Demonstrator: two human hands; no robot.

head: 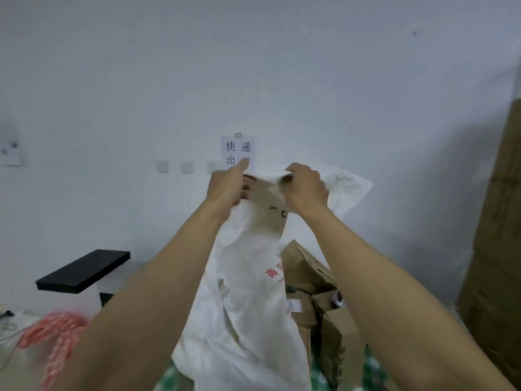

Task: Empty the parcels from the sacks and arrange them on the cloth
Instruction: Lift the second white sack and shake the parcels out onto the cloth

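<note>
Overhead, left hand (228,189) and right hand (306,189) each pinch a bunched fold at the top of the white woven sack (248,300), held high so it hangs slack, likely to shake contents down by the cardboard parcels (306,268) heaped on the green checked cloth (373,368).

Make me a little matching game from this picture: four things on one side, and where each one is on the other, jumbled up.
Things:
1. white sack
2. cardboard parcels
3. black board
4. paper sign

Places:
A. stuck on the wall, just behind the raised hands
B. heaped low down, right of the sack
C. held up by its top edge in the left hand and right hand
D. jutting out low at the left

Pairs: 1-C, 2-B, 3-D, 4-A
</note>
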